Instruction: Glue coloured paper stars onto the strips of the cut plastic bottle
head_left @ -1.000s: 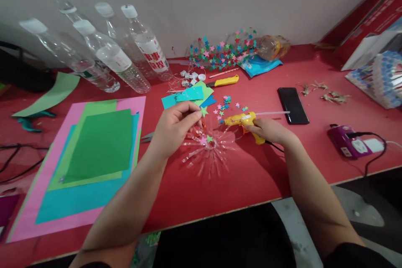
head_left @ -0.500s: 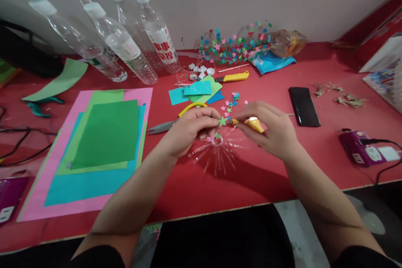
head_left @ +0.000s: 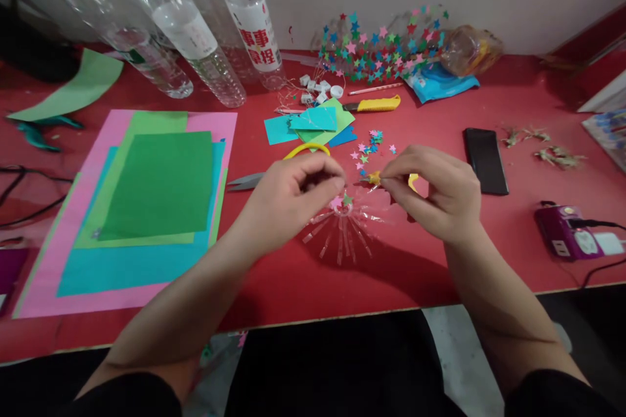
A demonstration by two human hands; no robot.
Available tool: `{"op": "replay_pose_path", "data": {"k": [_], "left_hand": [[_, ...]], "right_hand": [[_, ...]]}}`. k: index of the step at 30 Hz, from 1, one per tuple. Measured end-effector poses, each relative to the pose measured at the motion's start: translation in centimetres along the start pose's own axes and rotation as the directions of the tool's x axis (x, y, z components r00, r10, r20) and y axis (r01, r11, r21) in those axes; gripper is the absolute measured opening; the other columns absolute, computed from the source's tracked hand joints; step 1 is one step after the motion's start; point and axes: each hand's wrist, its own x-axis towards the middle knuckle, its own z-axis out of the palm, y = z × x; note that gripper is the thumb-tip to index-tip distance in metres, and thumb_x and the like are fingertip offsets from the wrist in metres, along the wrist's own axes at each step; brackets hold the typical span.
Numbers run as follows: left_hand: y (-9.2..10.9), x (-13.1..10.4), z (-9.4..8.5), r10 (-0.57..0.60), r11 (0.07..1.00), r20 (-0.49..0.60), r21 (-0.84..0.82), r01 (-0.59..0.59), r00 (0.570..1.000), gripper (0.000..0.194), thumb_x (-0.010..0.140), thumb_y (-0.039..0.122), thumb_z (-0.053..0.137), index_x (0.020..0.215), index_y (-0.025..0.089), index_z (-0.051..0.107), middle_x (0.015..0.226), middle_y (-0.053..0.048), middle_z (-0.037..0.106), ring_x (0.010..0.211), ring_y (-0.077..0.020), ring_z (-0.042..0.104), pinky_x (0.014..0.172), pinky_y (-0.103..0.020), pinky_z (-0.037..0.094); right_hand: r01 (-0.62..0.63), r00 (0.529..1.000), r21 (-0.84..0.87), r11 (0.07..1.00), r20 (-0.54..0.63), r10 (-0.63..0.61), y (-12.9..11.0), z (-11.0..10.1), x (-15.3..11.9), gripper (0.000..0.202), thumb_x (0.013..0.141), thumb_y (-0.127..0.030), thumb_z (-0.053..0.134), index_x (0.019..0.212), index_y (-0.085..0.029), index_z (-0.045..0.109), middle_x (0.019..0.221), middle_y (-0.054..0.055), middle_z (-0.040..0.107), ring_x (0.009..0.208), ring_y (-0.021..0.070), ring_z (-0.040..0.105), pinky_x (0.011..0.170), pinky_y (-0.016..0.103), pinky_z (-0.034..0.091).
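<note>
My left hand [head_left: 298, 199] has its thumb and forefinger pinched together; whatever is between them is hidden. Between both hands, on the red table, stands a clear plastic piece [head_left: 345, 234] with a ring and thin strips fanned out. A pink star [head_left: 336, 202] and a green star [head_left: 347, 199] are at its ring, just under my left fingertips. My right hand [head_left: 435, 189] is closed on a small yellow tube [head_left: 374, 177] with a narrow tip pointing left. Partly behind my left hand lie yellow-handled scissors [head_left: 247, 181]. Several small paper stars [head_left: 364, 158] are scattered beyond my hands.
Colored paper sheets [head_left: 161, 186] are stacked at left, with clear bottles [head_left: 257, 32] behind. Paper scraps [head_left: 313, 120], a yellow cutter [head_left: 379, 103] and star strings [head_left: 381, 45] lie toward the wall. A phone [head_left: 486, 161] and purple power adapter [head_left: 567, 231] are at right.
The green star that showed at my left fingertips is no longer visible. My hands have drawn slightly apart, the right one shifting right with the yellow tube. The whole view has tilted down.
</note>
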Motion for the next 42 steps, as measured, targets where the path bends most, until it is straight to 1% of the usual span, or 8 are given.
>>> {"op": "replay_pose_path", "data": {"k": [2, 6, 11, 14, 22, 30, 36, 42], "left_hand": [[-0.8, -1.1, -0.1, 0.083, 0.977, 0.033, 0.193, -0.088, 0.996, 0.011, 0.085, 0.017, 0.059, 0.079, 0.018, 0.068, 0.077, 0.000, 0.062, 0.070, -0.0107, 0.056, 0.062, -0.023, 0.043], [-2.6, -2.8, 0.7, 0.279, 0.883, -0.005, 0.393, -0.255, 0.960, 0.009, 0.085, 0.018, 0.062, 0.086, 0.016, 0.071, 0.083, -0.004, 0.059, 0.077, -0.0136, 0.058, 0.070, -0.028, 0.047], [-3.3, -3.8, 2.0, 0.261, 0.823, -0.038, 0.530, -0.202, 0.965, 0.013, 0.088, 0.022, 0.060, 0.090, 0.016, 0.071, 0.074, -0.003, 0.064, 0.066, -0.0142, 0.059, 0.061, -0.027, 0.046], [-3.3, -4.1, 2.6, 0.250, 0.796, -0.074, 0.583, -0.161, 0.965, 0.017, 0.089, 0.026, 0.060, 0.095, 0.017, 0.072, 0.085, -0.004, 0.075, 0.072, -0.0180, 0.068, 0.065, -0.030, 0.051], [-3.8, -3.9, 3.3, 0.292, 0.740, -0.059, 0.647, -0.187, 0.954, 0.019, 0.087, 0.024, 0.058, 0.098, 0.017, 0.072, 0.089, -0.005, 0.078, 0.074, -0.0240, 0.075, 0.062, -0.033, 0.056], [-4.0, -3.9, 3.3, 0.285, 0.775, -0.105, 0.610, -0.165, 0.953, 0.016, 0.085, 0.021, 0.056, 0.093, 0.018, 0.069, 0.075, -0.001, 0.075, 0.062, -0.0151, 0.068, 0.056, -0.025, 0.050], [-4.8, -4.1, 3.8, 0.322, 0.828, -0.125, 0.517, -0.215, 0.939, 0.013, 0.082, 0.015, 0.056, 0.090, 0.018, 0.065, 0.068, 0.002, 0.070, 0.056, -0.0105, 0.063, 0.054, -0.021, 0.046], [-5.2, -4.1, 4.3, 0.369, 0.822, -0.117, 0.504, -0.264, 0.922, 0.014, 0.081, 0.012, 0.058, 0.093, 0.017, 0.064, 0.070, 0.000, 0.070, 0.061, -0.0116, 0.065, 0.056, -0.021, 0.049]], "right_hand": [[-0.032, 0.998, 0.017, 0.999, 0.046, 0.031, 0.2, -0.1, -0.4, 0.011, 0.085, -0.010, 0.059, 0.083, -0.021, 0.062, 0.070, -0.001, 0.058, 0.063, 0.0112, 0.053, 0.060, 0.026, 0.044], [-0.031, 0.992, 0.052, 0.998, 0.121, 0.025, 0.5, -0.1, -1.1, 0.009, 0.085, -0.012, 0.061, 0.086, -0.020, 0.062, 0.071, -0.002, 0.057, 0.064, 0.0098, 0.050, 0.059, 0.024, 0.042], [-0.106, 0.974, 0.051, 0.993, 0.204, 0.094, 0.0, -0.2, -1.8, 0.007, 0.086, -0.013, 0.060, 0.086, -0.019, 0.062, 0.070, -0.004, 0.060, 0.059, 0.0059, 0.049, 0.055, 0.019, 0.040], [-0.123, 0.963, 0.035, 0.992, 0.246, 0.110, -0.1, -0.3, -2.0, 0.007, 0.087, -0.013, 0.059, 0.086, -0.019, 0.062, 0.071, -0.004, 0.062, 0.059, 0.0049, 0.050, 0.056, 0.018, 0.040], [-0.080, 0.958, 0.033, 0.996, 0.277, 0.067, -0.1, 0.4, -2.2, 0.007, 0.088, -0.014, 0.058, 0.090, -0.017, 0.064, 0.072, -0.002, 0.065, 0.060, 0.0053, 0.052, 0.058, 0.019, 0.041], [-0.053, 0.962, 0.050, 0.997, 0.270, 0.038, -0.7, 2.0, -2.4, 0.010, 0.087, -0.011, 0.057, 0.092, -0.015, 0.065, 0.077, 0.001, 0.063, 0.071, 0.0094, 0.055, 0.064, 0.022, 0.044], [0.084, 0.984, -0.097, 0.992, 0.164, -0.067, 0.1, 3.5, -3.5, 0.012, 0.084, -0.010, 0.062, 0.094, -0.014, 0.066, 0.094, 0.008, 0.064, 0.084, 0.0143, 0.060, 0.073, 0.027, 0.051], [0.181, 0.977, -0.195, 0.964, 0.146, -0.154, 0.3, 3.8, -4.3, 0.015, 0.080, -0.007, 0.064, 0.093, -0.015, 0.064, 0.092, 0.007, 0.067, 0.080, 0.0156, 0.062, 0.068, 0.028, 0.052]]}}
